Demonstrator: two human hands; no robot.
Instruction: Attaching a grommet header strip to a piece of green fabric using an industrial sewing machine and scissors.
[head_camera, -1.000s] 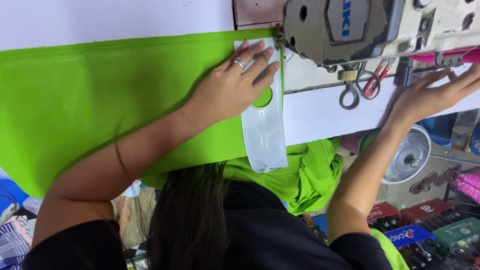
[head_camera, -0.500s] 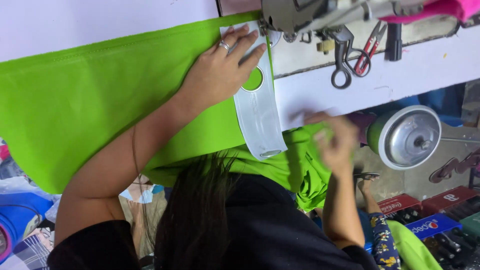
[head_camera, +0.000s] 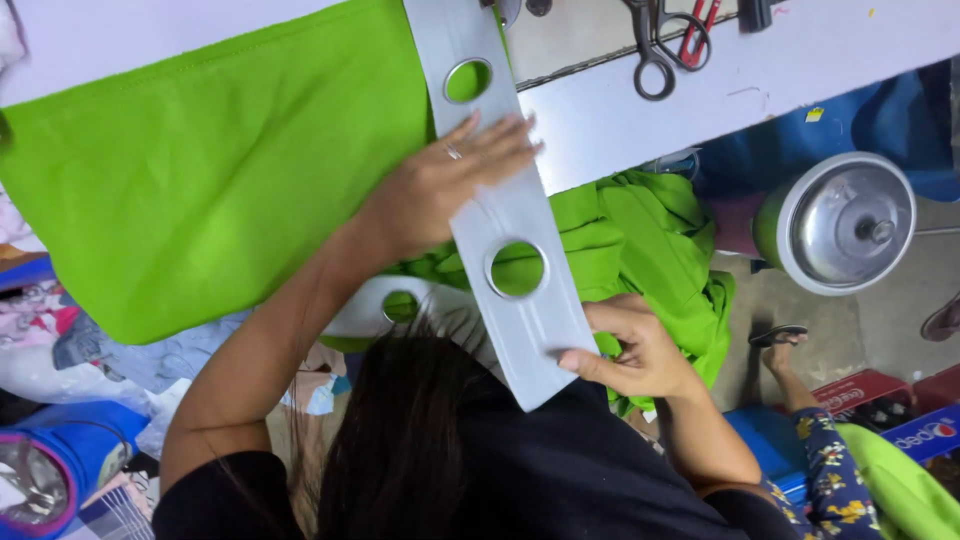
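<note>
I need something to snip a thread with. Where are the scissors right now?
In the head view, the scissors lie at the top edge, right of centre, on the white table, to the right of the grey template with round holes.

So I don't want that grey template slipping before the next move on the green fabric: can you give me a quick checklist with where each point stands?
1. Left hand flat on the grey template: ok, palm and fingers press on it.
2. Right hand has a grip on the template's near end: ok, fingers pinch its edge.
3. Template lies over the green fabric: ok, green shows through both round holes.
4. Fabric flat on the white table: ok on the spread part; the rest hangs bunched off the edge.
5. Scissors apart from the template: ok.
6. Template's far end: cannot tell, it runs out of view.
</note>
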